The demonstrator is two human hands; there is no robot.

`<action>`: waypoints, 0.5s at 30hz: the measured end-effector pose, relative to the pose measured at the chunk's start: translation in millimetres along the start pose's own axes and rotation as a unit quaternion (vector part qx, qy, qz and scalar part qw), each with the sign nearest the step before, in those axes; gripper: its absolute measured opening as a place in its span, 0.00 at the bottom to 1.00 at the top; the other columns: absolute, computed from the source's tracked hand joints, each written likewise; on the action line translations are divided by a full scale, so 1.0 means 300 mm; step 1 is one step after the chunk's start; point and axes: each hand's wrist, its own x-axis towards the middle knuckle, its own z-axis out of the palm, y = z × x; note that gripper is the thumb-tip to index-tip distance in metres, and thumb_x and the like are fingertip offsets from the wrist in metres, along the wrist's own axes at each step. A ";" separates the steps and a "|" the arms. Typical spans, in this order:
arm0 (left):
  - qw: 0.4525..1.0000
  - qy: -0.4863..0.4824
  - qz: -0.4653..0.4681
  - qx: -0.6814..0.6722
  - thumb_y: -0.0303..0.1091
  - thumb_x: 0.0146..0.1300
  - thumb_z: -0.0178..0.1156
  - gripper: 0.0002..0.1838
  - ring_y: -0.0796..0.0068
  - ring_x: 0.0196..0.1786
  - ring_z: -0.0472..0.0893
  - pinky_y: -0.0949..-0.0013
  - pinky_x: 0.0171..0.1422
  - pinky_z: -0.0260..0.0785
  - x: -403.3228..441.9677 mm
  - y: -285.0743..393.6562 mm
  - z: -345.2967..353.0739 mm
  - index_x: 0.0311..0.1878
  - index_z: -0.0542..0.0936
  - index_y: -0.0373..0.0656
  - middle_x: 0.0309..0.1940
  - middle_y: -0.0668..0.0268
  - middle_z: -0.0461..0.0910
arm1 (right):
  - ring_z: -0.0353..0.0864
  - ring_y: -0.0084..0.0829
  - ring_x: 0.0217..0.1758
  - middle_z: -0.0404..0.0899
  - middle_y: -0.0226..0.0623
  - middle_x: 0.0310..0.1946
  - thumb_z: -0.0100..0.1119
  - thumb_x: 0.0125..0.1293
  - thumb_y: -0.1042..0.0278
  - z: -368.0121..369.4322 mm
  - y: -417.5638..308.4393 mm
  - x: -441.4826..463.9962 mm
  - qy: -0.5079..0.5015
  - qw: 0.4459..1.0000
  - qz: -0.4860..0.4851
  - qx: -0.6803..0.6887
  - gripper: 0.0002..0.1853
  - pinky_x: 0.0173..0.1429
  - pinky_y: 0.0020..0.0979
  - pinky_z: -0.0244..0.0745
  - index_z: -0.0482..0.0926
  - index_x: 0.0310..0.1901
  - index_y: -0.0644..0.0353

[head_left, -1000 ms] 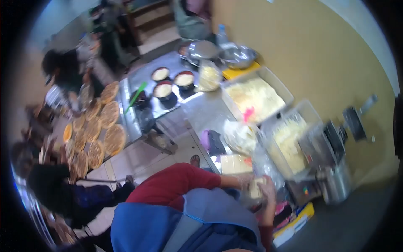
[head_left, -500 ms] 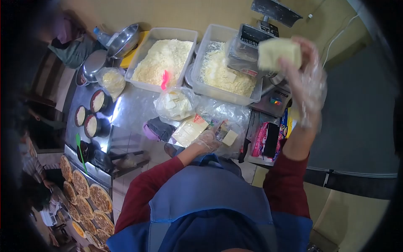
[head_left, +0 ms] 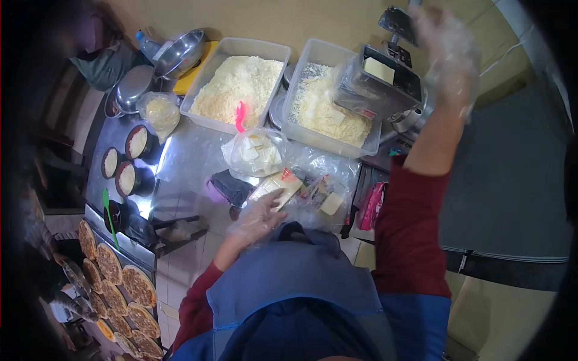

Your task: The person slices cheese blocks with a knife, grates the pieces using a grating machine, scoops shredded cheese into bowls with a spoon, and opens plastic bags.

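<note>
My left hand (head_left: 257, 220), in a clear plastic glove, has its fingers around the near edge of a pale block of cheese (head_left: 278, 188) in a printed wrapper, which looks tilted. To its right, a smaller cheese piece (head_left: 331, 203) lies on crumpled plastic. My right hand (head_left: 447, 45), also gloved, is raised beside the dark press plate (head_left: 397, 23) of a grating machine (head_left: 376, 96). Motion blurs its fingers, so their grip is unclear. Another cheese block (head_left: 379, 70) sits in the machine's hopper.
Two clear tubs of grated cheese (head_left: 232, 90) (head_left: 322, 114) stand at the back. A bag of white pieces (head_left: 256, 150) and a dark cloth (head_left: 230, 188) lie nearer. Filled round pans (head_left: 138, 142) and several topped flatbreads (head_left: 138, 286) are at left, near another person's hand (head_left: 90, 316).
The cheese block has left my right hand and now sits in the hopper. That hand has moved up toward the press plate. My left hand has shifted left onto the wrapped block.
</note>
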 end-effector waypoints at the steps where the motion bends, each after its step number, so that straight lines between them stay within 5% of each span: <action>1: 1.000 0.014 -0.003 -0.002 0.39 0.63 0.61 0.32 0.56 0.59 0.76 0.61 0.60 0.71 -0.014 0.011 -0.022 0.68 0.64 0.38 0.58 0.48 0.74 | 0.80 0.44 0.49 0.81 0.50 0.45 0.48 0.61 0.29 -0.017 -0.005 0.046 0.031 0.999 -0.003 0.019 0.39 0.56 0.39 0.72 0.76 0.56 0.61; 6: 0.995 0.100 0.011 0.030 0.34 0.64 0.60 0.29 0.60 0.60 0.76 0.62 0.61 0.71 -0.063 0.079 -0.079 0.67 0.66 0.39 0.60 0.54 0.74 | 0.78 0.40 0.47 0.79 0.46 0.42 0.45 0.64 0.30 0.142 0.151 0.215 0.050 0.991 -0.034 0.122 0.37 0.54 0.37 0.71 0.77 0.54 0.61; 15: 0.971 0.102 0.191 0.100 0.44 0.67 0.56 0.29 0.56 0.64 0.72 0.56 0.66 0.66 -0.034 0.382 -0.145 0.67 0.65 0.39 0.63 0.51 0.69 | 0.75 0.35 0.42 0.77 0.39 0.37 0.40 0.68 0.33 0.302 0.310 0.335 0.015 0.948 -0.098 0.302 0.34 0.51 0.35 0.70 0.77 0.50 0.60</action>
